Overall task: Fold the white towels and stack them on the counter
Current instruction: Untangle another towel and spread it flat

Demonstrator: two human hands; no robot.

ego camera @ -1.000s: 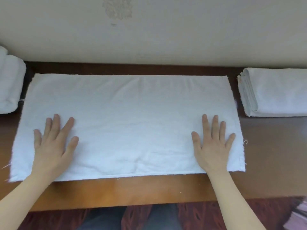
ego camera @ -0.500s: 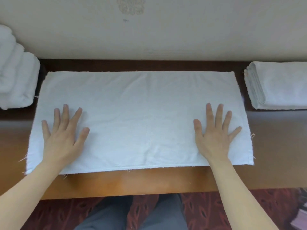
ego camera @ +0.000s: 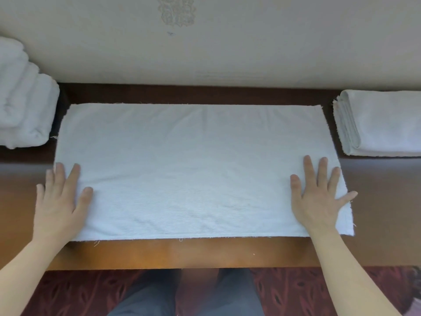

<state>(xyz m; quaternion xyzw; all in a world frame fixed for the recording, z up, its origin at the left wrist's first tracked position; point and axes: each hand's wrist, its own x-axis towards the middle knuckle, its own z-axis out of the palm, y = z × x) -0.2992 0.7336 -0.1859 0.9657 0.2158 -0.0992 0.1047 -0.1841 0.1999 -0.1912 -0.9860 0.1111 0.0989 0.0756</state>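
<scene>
**Hands spread to the ends of the towel**

Both palms have slid outward in the last half-second. The left hand (ego camera: 60,201) now straddles the left edge of the towel (ego camera: 193,167), and the right hand (ego camera: 319,197) rests at its right edge, thumb just past the hem. The fingers are straight and splayed, pressing flat and gripping nothing. The towel lies spread on the counter (ego camera: 382,201) between a folded stack (ego camera: 387,124), right, and a bundled pile (ego camera: 22,106), left.

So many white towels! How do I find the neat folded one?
Start at the brown counter along the pale wall, where a big towel lies spread flat. Go past the right hand to the counter's right end. The folded towel is a tidy flat block with layered edges, unlike the puffy pile at the left end.
</scene>
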